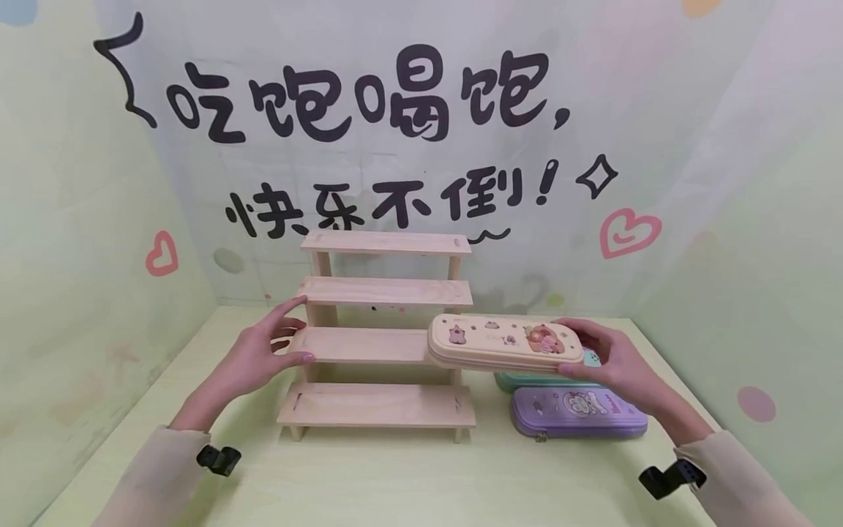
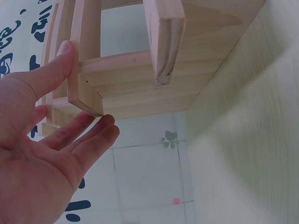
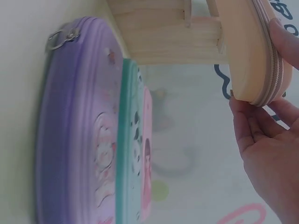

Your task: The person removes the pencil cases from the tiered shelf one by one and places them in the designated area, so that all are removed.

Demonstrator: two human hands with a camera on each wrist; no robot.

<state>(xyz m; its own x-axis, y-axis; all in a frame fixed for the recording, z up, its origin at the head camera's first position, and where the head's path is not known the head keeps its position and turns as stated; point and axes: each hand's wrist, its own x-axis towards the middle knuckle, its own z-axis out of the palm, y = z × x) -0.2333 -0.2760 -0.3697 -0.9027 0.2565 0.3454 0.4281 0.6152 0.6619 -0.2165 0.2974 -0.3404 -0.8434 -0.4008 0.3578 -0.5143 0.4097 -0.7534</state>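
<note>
My right hand [image 1: 615, 360] grips the right end of a cream zippered pencil case [image 1: 487, 342] with cartoon prints, thumb along its near side. The case is raised, its left end overlapping the right part of a board of the tiered wooden shelf [image 1: 375, 405]. At the shelf's left side, my left hand [image 1: 258, 353] holds the end of a middle board. In the left wrist view the thumb lies on one face of that board [image 2: 86, 95] and the fingers are at its other side. The right wrist view shows the cream case's zipper [image 3: 271, 60] beside my thumb.
Right of the shelf lies a purple pencil case [image 1: 579, 413], with a green one [image 1: 508, 380] behind it. A pink case [image 3: 147, 158] shows beyond these in the right wrist view. A printed backdrop [image 1: 421, 168] stands behind the pale table [image 1: 395, 483], with walls on both sides.
</note>
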